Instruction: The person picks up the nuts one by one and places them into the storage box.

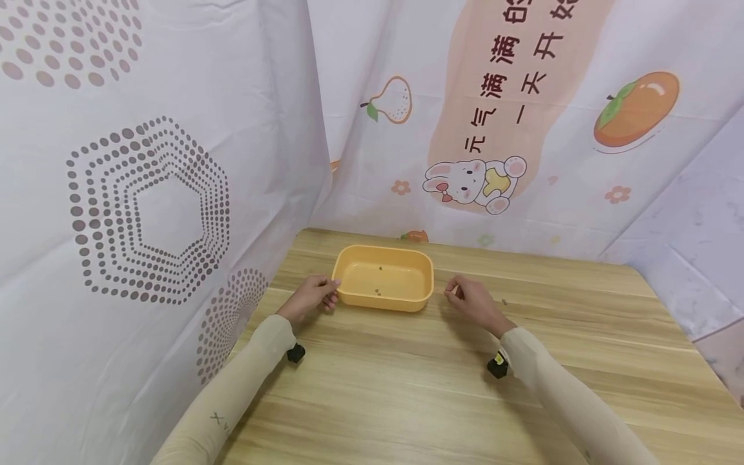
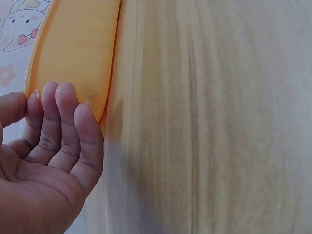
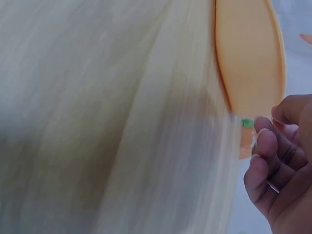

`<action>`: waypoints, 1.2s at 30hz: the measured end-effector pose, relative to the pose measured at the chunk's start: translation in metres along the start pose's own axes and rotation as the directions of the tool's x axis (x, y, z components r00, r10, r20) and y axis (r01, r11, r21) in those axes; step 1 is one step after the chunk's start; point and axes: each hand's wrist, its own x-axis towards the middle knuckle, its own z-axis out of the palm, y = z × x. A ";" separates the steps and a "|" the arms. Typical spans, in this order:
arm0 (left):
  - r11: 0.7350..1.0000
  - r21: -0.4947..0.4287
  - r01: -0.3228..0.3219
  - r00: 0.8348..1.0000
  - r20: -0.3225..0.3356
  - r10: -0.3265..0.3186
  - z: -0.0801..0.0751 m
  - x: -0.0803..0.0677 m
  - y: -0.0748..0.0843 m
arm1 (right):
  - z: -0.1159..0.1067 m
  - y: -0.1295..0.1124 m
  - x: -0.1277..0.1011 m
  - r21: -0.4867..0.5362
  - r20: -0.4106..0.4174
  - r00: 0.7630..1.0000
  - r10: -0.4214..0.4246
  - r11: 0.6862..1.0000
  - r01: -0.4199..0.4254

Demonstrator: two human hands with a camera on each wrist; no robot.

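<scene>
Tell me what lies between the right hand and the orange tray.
Only bare wooden table. In the head view the right hand rests apart from the orange tray, with nothing lying in the gap. The left hand touches the tray's other end.

Head view looks down and forward across the table [image 1: 407,387]; both wrist views sit close, sharing the orange tray [image 1: 383,278] from opposite ends
</scene>
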 end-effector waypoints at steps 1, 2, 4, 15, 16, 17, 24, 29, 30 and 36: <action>1.000 0.000 0.001 1.000 0.002 -0.001 0.001 -0.003 0.003 | 0.000 0.003 -0.001 -0.005 0.001 1.000 0.007 1.000 -0.007; 1.000 -0.002 0.002 1.000 0.003 -0.002 0.001 -0.007 0.007 | -0.001 0.005 -0.003 -0.012 0.002 1.000 0.009 1.000 -0.009; 1.000 -0.005 -0.007 1.000 0.006 0.007 0.003 -0.013 0.014 | -0.002 0.011 -0.006 -0.018 0.006 1.000 0.023 1.000 -0.023; 1.000 0.003 -0.014 1.000 -0.026 0.014 0.001 -0.006 0.002 | -0.013 0.035 -0.018 -0.023 0.009 0.998 0.066 0.998 -0.066; 1.000 0.006 -0.018 0.999 -0.031 0.018 0.001 -0.003 -0.002 | -0.013 0.037 -0.019 -0.024 0.006 0.998 0.064 0.998 -0.064; 1.000 0.009 -0.021 0.999 -0.037 0.021 0.001 -0.001 -0.005 | -0.014 0.039 -0.020 -0.025 0.005 0.998 0.064 0.998 -0.064; 1.000 0.002 -0.027 0.999 -0.034 0.027 0.001 0.001 -0.008 | -0.024 0.049 -0.030 -0.036 0.006 0.996 0.085 0.996 -0.085; 1.000 -0.003 -0.024 0.999 -0.028 0.024 0.001 0.000 -0.007 | -0.029 0.058 -0.036 -0.044 0.011 0.994 0.104 0.994 -0.104; 1.000 -0.005 -0.025 0.999 -0.025 0.025 0.001 0.001 -0.007 | -0.029 0.059 -0.037 -0.044 0.014 0.994 0.106 0.993 -0.106; 1.000 -0.013 -0.027 1.000 -0.012 0.027 0.000 0.001 -0.008 | -0.031 0.069 -0.042 -0.034 0.021 0.991 0.134 0.990 -0.134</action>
